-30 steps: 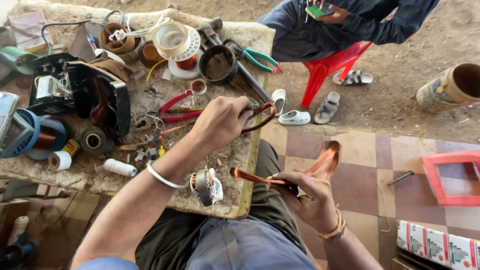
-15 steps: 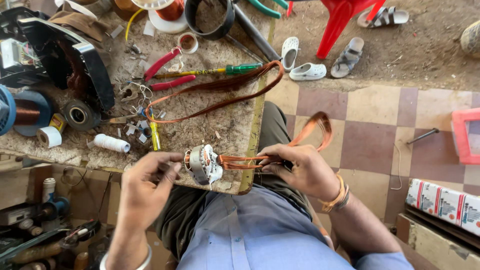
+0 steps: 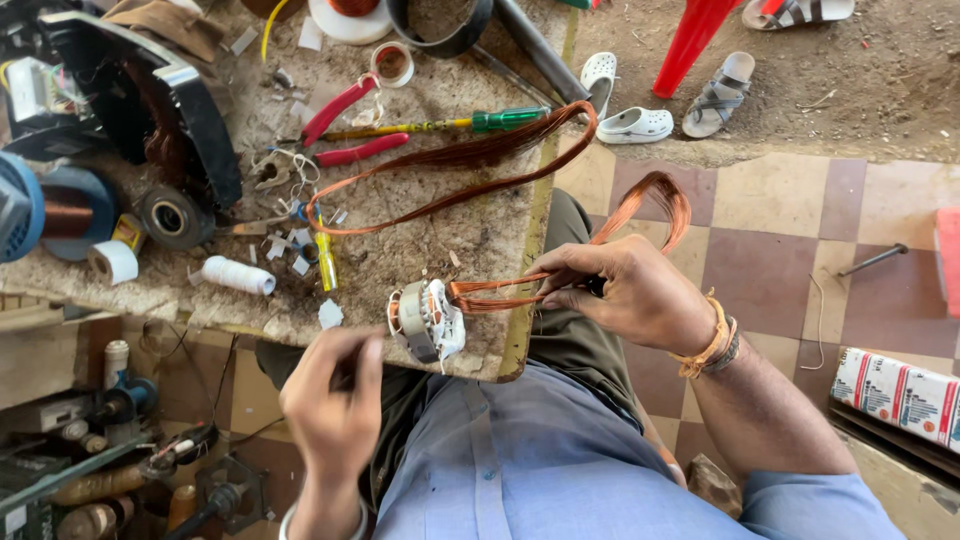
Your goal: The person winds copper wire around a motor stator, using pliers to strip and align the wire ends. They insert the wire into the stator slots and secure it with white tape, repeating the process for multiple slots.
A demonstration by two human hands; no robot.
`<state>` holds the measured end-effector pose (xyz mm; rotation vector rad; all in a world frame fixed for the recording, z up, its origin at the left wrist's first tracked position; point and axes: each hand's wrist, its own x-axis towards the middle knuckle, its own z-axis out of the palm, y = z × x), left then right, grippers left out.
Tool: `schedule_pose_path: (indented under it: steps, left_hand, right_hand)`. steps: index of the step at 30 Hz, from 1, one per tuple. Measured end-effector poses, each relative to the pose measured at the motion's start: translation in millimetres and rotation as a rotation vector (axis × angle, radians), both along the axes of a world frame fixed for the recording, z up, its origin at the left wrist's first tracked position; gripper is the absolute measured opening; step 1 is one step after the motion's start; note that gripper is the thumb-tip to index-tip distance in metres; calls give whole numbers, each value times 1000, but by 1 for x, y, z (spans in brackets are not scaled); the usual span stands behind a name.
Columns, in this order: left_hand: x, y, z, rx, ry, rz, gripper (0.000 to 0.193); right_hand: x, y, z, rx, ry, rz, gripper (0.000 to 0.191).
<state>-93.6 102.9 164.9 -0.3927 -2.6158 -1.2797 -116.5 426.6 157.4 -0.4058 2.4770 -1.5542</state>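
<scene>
A small motor stator (image 3: 426, 320) with white insulation rests at the near edge of the stone workbench (image 3: 400, 240). My right hand (image 3: 625, 290) pinches a loop of copper winding wire (image 3: 655, 205) that runs out of the stator and arcs over my lap. My left hand (image 3: 335, 400) hangs below the bench edge, fingers curled loosely, holding nothing that I can see. A second long copper wire coil (image 3: 450, 160) lies across the bench top beyond the stator.
Red-handled pliers (image 3: 340, 125), a green-handled screwdriver (image 3: 470, 124), a white thread spool (image 3: 238, 275), tape rolls and a black motor housing (image 3: 170, 120) crowd the bench. Sandals (image 3: 640, 125) and a red stool leg (image 3: 690, 40) stand on the ground beyond. Tools fill a shelf at lower left.
My left hand first left the long coil lying on the bench and came to the stator, then dropped away below the bench edge. My right hand keeps its grip on the wire loop.
</scene>
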Motion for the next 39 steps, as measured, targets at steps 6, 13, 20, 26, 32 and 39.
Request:
schedule_pose_path:
  steps: [6, 13, 20, 26, 32, 39]
  left_hand:
    - [16, 33, 40, -462, 192, -395, 44]
    - [17, 60, 17, -738, 138, -281, 41]
    - [15, 48, 20, -671, 117, -412, 40]
    - [20, 30, 25, -214, 30, -347, 31]
    - [-5, -2, -18, 88, -96, 51, 11]
    - [-17, -25, -74, 623, -697, -152, 34]
  right_hand:
    - [6, -1, -8, -131, -77, -89, 34]
    - [17, -7, -14, -141, -91, -108, 35]
    - [18, 2, -17, -148, -124, -90, 33]
    - [11, -8, -11, -115, -78, -16, 31]
    - [1, -13, -11, -97, -65, 43, 33]
    - [-12, -16, -13, -141, -142, 108, 34]
